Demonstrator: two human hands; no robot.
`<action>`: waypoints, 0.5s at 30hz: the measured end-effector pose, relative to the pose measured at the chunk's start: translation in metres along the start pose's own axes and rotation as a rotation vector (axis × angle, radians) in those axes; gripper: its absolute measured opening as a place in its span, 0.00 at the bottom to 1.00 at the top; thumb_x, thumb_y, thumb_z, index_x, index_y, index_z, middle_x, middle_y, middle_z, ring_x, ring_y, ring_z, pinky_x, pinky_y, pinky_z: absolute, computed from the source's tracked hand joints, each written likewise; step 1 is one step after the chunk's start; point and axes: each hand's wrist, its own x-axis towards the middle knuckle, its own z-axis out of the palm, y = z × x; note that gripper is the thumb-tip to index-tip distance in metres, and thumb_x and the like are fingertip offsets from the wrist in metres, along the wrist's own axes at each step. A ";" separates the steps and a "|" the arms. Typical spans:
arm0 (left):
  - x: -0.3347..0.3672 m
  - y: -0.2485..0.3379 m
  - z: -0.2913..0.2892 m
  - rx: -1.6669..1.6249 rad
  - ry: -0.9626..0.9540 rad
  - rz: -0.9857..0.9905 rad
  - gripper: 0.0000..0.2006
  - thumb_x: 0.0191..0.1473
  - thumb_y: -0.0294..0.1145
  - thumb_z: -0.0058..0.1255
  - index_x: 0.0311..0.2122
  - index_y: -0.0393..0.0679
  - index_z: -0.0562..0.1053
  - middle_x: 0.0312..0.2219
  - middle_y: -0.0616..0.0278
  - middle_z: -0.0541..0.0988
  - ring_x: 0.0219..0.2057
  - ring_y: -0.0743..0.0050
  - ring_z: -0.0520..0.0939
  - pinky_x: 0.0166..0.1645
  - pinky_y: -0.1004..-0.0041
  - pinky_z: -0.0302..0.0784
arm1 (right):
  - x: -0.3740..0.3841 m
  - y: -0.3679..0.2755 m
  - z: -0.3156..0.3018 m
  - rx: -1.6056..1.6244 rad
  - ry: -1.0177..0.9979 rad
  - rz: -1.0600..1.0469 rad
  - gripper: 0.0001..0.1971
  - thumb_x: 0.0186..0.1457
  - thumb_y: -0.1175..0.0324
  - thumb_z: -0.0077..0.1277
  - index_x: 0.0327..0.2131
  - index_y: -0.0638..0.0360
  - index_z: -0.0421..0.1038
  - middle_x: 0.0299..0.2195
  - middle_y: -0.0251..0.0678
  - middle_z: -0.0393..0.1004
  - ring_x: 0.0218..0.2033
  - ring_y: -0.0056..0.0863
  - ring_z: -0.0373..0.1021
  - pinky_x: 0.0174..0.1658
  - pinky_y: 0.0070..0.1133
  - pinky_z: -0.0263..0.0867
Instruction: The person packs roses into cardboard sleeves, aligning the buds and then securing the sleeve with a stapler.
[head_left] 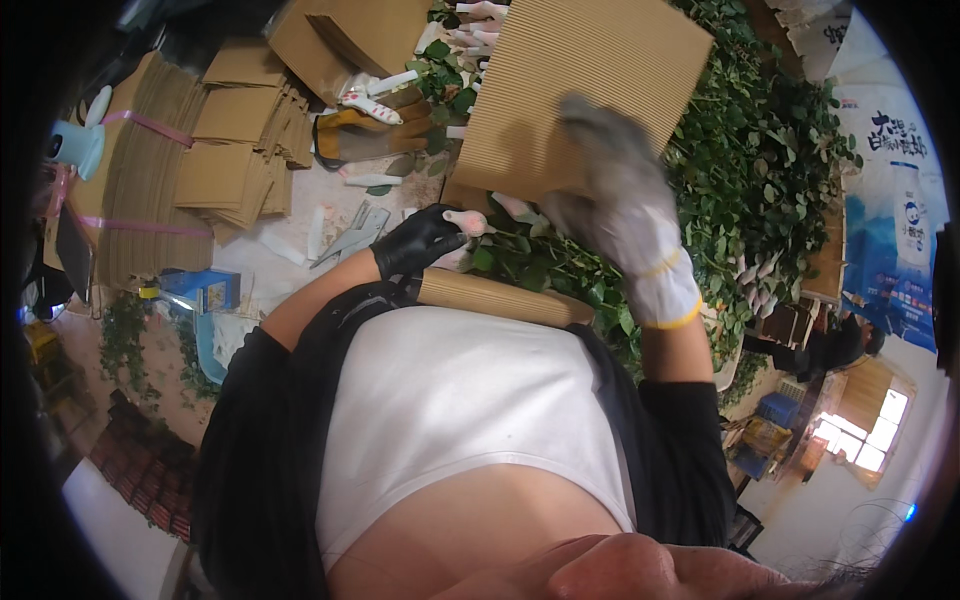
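My left hand (412, 240), in a black glove, is closed around a rose bud (470, 223) in a pale pinkish sleeve. My right hand (615, 170), in a white and grey knitted work glove with a yellow cuff edge, is over a sheet of corrugated cardboard (590, 70). Its fingers are stretched forward, with the thumb apart; motion blurs them, and whether they touch the sheet is unclear. Under and beside the sheet lie leafy rose stems (760, 150). Close to my body is a rolled or folded piece of corrugated cardboard (505, 297).
Stacked flat cardboard (150, 170), partly bound with pink straps, stands at the left beside smaller cardboard pieces (235, 130). A yellow-brown glove (375, 130) and a grey metal tool (355, 235) lie on the table. Sleeved rose buds (480, 30) are at the far side. A blue box (205, 288) is at left.
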 end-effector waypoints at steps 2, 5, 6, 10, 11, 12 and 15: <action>0.005 0.000 0.003 -0.091 0.011 0.027 0.16 0.62 0.36 0.50 0.51 0.37 0.71 0.47 0.54 0.74 0.47 0.61 0.77 0.53 0.68 0.71 | 0.007 0.013 0.032 0.054 -0.602 0.310 0.30 0.48 0.61 0.61 0.55 0.58 0.67 0.50 0.51 0.74 0.50 0.50 0.71 0.55 0.34 0.67; 0.008 0.001 0.001 -0.102 -0.049 -0.046 0.16 0.64 0.34 0.46 0.52 0.36 0.71 0.46 0.56 0.76 0.47 0.64 0.78 0.52 0.70 0.72 | 0.020 0.025 0.038 0.080 -0.666 0.301 0.31 0.50 0.57 0.59 0.57 0.56 0.65 0.45 0.51 0.76 0.49 0.48 0.71 0.55 0.33 0.67; 0.009 -0.002 0.001 -0.103 -0.058 -0.025 0.15 0.65 0.34 0.45 0.52 0.36 0.71 0.46 0.55 0.76 0.47 0.65 0.78 0.52 0.70 0.72 | 0.009 0.017 0.031 0.050 -0.342 0.169 0.29 0.50 0.62 0.60 0.56 0.57 0.67 0.43 0.49 0.76 0.46 0.45 0.72 0.52 0.34 0.67; 0.002 0.016 -0.001 0.206 -0.016 0.193 0.15 0.62 0.28 0.49 0.53 0.36 0.71 0.46 0.55 0.78 0.49 0.64 0.78 0.54 0.70 0.71 | -0.020 -0.029 0.000 0.547 -0.251 0.171 0.17 0.51 0.74 0.59 0.47 0.57 0.73 0.37 0.45 0.77 0.37 0.40 0.74 0.41 0.34 0.69; 0.001 0.018 0.005 -0.167 0.004 -0.069 0.15 0.61 0.25 0.50 0.52 0.36 0.72 0.47 0.53 0.78 0.50 0.60 0.78 0.55 0.68 0.71 | -0.028 -0.036 0.004 0.618 -0.306 0.080 0.14 0.52 0.74 0.57 0.44 0.57 0.75 0.36 0.45 0.77 0.35 0.40 0.75 0.38 0.33 0.70; 0.006 0.020 0.001 0.154 -0.017 0.167 0.15 0.61 0.26 0.49 0.52 0.36 0.72 0.48 0.52 0.77 0.51 0.59 0.78 0.55 0.67 0.71 | -0.049 -0.025 0.038 0.413 -0.238 -0.035 0.16 0.55 0.65 0.56 0.47 0.55 0.73 0.35 0.47 0.78 0.32 0.44 0.75 0.34 0.35 0.71; 0.001 0.001 -0.001 0.081 -0.055 0.030 0.15 0.62 0.31 0.50 0.53 0.41 0.73 0.50 0.52 0.75 0.55 0.55 0.73 0.59 0.62 0.67 | -0.055 0.000 0.074 -0.065 -0.708 0.295 0.23 0.56 0.53 0.52 0.51 0.54 0.69 0.37 0.49 0.78 0.32 0.47 0.76 0.36 0.36 0.71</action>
